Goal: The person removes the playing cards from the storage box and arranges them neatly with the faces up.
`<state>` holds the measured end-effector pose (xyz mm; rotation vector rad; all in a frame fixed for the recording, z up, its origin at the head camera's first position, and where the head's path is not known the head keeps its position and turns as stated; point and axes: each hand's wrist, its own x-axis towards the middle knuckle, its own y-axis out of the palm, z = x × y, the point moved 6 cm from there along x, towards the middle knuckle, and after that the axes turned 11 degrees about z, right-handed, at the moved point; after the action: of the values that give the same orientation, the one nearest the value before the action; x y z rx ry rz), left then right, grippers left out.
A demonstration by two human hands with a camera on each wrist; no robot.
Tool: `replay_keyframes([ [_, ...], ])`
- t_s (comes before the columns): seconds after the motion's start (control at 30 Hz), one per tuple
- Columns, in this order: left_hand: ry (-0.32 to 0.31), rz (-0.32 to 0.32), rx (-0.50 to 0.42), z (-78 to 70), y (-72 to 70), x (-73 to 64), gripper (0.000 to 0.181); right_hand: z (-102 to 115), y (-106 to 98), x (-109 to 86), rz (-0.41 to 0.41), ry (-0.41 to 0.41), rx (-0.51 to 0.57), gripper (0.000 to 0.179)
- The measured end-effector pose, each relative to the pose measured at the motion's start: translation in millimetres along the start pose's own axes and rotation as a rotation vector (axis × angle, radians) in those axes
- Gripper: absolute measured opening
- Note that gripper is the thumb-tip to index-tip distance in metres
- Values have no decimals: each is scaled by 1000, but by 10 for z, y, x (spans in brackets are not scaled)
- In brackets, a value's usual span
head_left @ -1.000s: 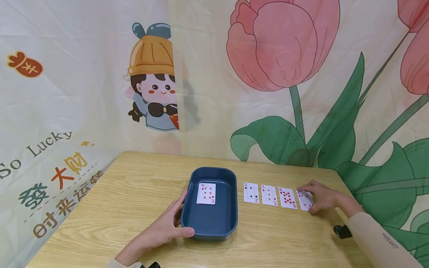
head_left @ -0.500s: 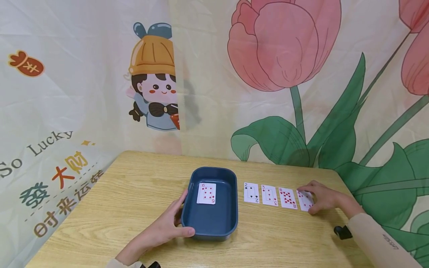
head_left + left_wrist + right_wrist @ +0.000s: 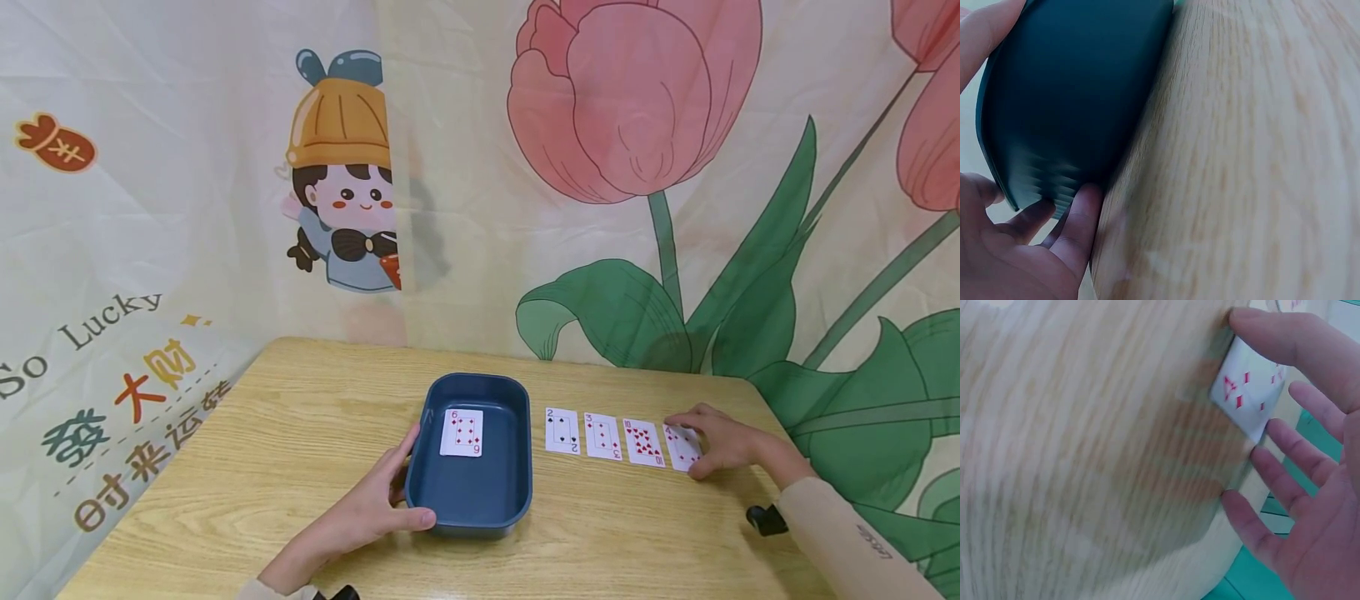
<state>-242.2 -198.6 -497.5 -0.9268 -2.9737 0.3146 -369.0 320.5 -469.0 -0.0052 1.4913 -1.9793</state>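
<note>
My left hand grips the near left corner of a deep dark blue tray, thumb at the front and fingers along the left wall. In the left wrist view the fingers press on the tray's side, close to the tabletop. A six of diamonds lies face up inside the tray. At the right end of a card row, my right hand holds the four of diamonds by its edges, thumb on the near side. In the right wrist view this playing card lies flat between thumb and fingers.
Left of the held card, a black two, a three of diamonds and a ten of hearts lie face up in a row. They rest on a wooden table. A printed cloth backdrop hangs behind the table.
</note>
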Motion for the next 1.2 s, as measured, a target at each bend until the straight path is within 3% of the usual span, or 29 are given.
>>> replay_keyframes([
  [0.13, -2, 1, 2, -1, -1, -1, 121, 67, -35, -26, -14, 1, 4, 93],
  [0.3, 1, 4, -8, -17, 6, 0, 121, 280, -139, -47, -93, -40, -36, 85],
  [0.57, 4, -1, 4, -15, 1, 0, 121, 936, -340, 16, -236, -105, -83, 73],
  [0.7, -5, -2, 7, -15, 9, -2, 121, 1309, -371, 113, -268, -157, -68, 74],
  [1.03, 8, 1, -3, -8, 4, -7, 121, 2260, -267, 463, -231, -277, -6, 76],
  [1.2, -3, -4, 4, 5, -3, 3, 120, 2611, -141, 663, -190, -306, -9, 74],
])
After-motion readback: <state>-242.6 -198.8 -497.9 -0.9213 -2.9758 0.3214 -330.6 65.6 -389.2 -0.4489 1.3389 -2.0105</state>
